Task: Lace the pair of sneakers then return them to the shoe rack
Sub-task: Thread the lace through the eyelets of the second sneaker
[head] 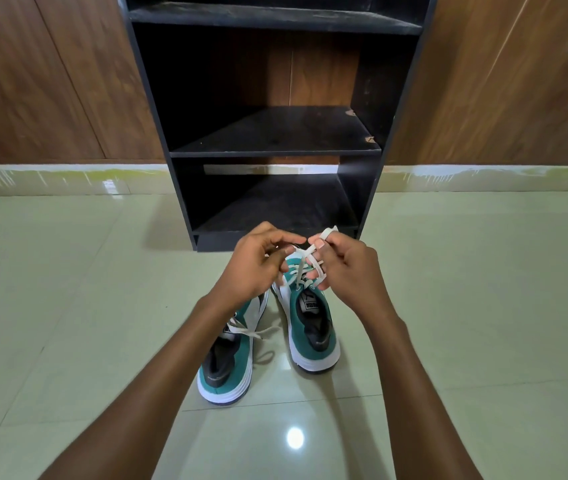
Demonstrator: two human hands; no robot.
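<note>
Sneakers on floor, 6 o'clock of shoe rack (275, 133). Right sneaker (310, 327): both hands pinching lace (305, 263), left hand (258, 265), right hand (348, 268) with loop over finger. Left sneaker (227, 368) at 7 o'clock, lace loose. Lace soft, limp; grip near tips. Sneakers likely light; lift by heel.

Floor (448, 306): sneakers (313, 327), shoe rack (275, 154).

Two sneakers stand side by side on the floor (67, 271) just before the shoe rack (275, 133), the left sneaker (227, 368) nearer the camera, the right sneaker (313, 327) ahead; a wall (33, 81) stands behind the rack.
</note>
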